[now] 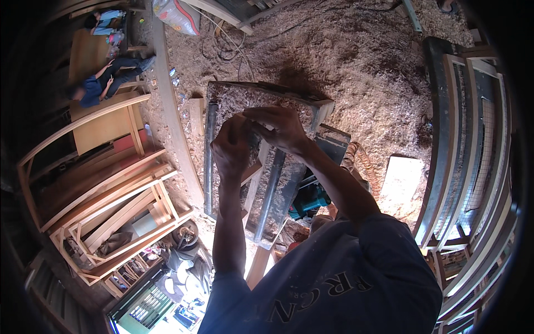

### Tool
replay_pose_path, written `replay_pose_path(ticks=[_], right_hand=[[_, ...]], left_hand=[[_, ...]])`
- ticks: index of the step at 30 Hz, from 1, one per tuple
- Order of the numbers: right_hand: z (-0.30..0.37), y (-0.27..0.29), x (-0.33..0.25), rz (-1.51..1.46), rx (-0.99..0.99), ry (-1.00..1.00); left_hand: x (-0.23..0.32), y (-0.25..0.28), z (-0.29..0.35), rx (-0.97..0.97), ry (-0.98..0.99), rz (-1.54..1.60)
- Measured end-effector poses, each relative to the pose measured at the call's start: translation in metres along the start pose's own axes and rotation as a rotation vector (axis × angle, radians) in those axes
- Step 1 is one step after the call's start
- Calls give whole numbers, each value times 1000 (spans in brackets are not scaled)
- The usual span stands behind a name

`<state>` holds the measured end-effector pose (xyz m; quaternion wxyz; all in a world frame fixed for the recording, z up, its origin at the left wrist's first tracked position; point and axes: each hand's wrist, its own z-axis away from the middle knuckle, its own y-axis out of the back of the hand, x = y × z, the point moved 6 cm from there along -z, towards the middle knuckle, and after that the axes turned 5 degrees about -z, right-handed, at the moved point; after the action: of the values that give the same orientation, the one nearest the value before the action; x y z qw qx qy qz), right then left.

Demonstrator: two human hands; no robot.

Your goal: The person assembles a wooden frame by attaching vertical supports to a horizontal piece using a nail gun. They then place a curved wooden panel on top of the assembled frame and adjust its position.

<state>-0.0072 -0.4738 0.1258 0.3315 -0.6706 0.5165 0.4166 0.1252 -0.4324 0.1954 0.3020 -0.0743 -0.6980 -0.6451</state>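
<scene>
Both my hands are raised close together above a machine table [228, 94] strewn with wood shavings. My left hand [231, 146] is curled closed, its fingertips up against those of the other hand. My right hand [280, 129] bends in from the right with its thumb and fingers drawn together in a pinch. Whatever lies between the fingertips is too small or too dark to make out. Below the hands, a pale wooden strip [253, 186] lies along the table beside a long dark metal bar [271, 192].
Shavings [367, 83] cover the floor. Wooden frames [119, 222] are stacked at left; more long frames [473, 150] stand at right. A green motor [308, 201] and a ribbed hose [364, 164] sit beside the table. Two people sit far left, one in dark clothes [94, 89]. A sack [177, 15] lies at the top.
</scene>
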Motion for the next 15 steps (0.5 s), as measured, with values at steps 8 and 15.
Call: replay_pose_path(ticks=[8,15], right_hand=[[2,1,7,-110,-52,-155],[1,1,5,-138,-9,-121]], left_hand=[[3,-1,-1,71,-61,22],[5,-3,-1,70,-89,-10]])
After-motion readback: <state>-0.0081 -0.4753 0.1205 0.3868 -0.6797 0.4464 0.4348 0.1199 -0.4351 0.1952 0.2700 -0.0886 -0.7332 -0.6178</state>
